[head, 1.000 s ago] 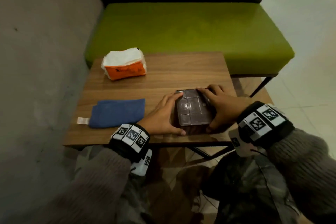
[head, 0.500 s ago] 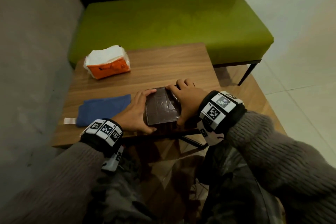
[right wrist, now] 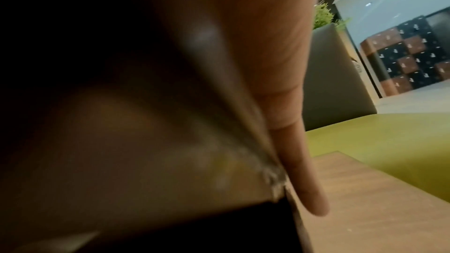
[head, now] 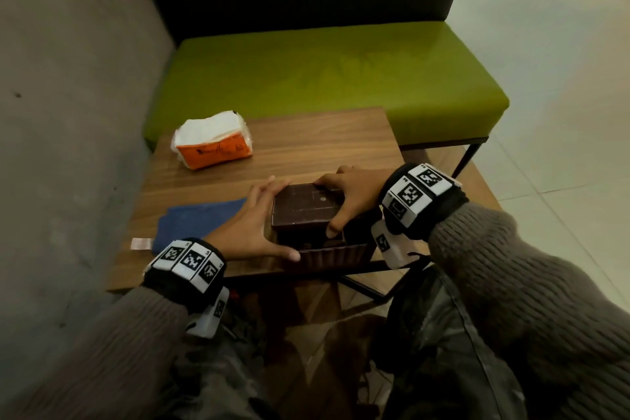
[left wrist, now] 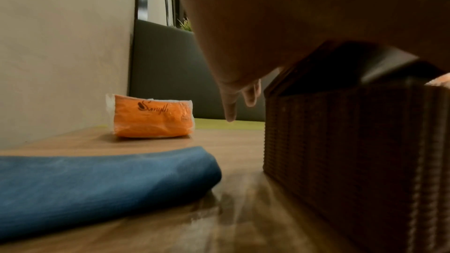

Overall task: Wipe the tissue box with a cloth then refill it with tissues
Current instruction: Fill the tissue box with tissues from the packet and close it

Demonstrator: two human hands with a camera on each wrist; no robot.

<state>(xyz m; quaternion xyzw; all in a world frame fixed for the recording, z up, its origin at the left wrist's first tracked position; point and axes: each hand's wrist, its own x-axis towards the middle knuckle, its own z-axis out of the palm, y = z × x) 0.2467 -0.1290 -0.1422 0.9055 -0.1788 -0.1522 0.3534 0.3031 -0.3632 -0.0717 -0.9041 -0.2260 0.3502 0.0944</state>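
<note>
- Wooden tabletop point(head: 306, 143) stands against a grey wall, with a green bench point(head: 324, 78) beyond its far edge.
- The tissue box point(head: 327, 254), dark and woven, sits at the near edge of the tabletop, towards the right corner. Its long axis appears to run left to right along that edge.
- The lid point(head: 303, 204), a dark flat panel, is raised off the box and tilted, its left side higher, as the left wrist view shows.
- The right hand point(head: 351, 198) grips the lid from the right: fingers curl over its far edge, thumb hooks under the near right corner. The wrist comes in from the right, palm down.
- The left hand point(head: 249, 228) lies flat against the left side of the box and lid. Its fingers are straight and close together, pointing away from the person, with the thumb stretched along the near side of the box.
- The blue cloth point(head: 201, 218), folded, lies on the tabletop just left of the left hand, near the left edge.
- The pack of tissues point(head: 213, 143), orange and white, sits near the far left corner, well apart from the box.
</note>
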